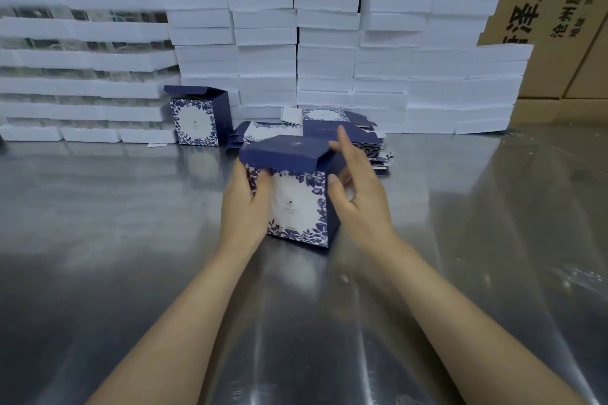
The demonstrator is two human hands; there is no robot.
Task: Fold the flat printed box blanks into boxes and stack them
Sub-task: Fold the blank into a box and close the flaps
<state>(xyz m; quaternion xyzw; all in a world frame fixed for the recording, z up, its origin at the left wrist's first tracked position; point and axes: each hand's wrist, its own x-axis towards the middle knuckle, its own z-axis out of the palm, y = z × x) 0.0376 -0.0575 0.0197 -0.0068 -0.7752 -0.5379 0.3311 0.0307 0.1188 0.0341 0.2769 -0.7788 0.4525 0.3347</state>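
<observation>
- Box (297, 204): centre of frame, upright on the metal table (98, 240), white front with blue leaf print facing the camera, dark blue lid flap folded over the top.
- Left hand (245, 207): grips the box's left side, thumb on the front face, fingers curled round the left edge.
- Right hand (358, 197): holds the box's right side, thumb on the front right corner, fingers spread at the lid's right end, one pointing up; slightly blurred.
- Finished box (197, 122): stands left of centre, further back, lid flap open.
- Blanks (329, 128): flat, loose pile just behind the held box.
- White foam blocks (329, 52): stacked in columns across the back.
- Brown cartons (559, 10): behind them, upper right.
</observation>
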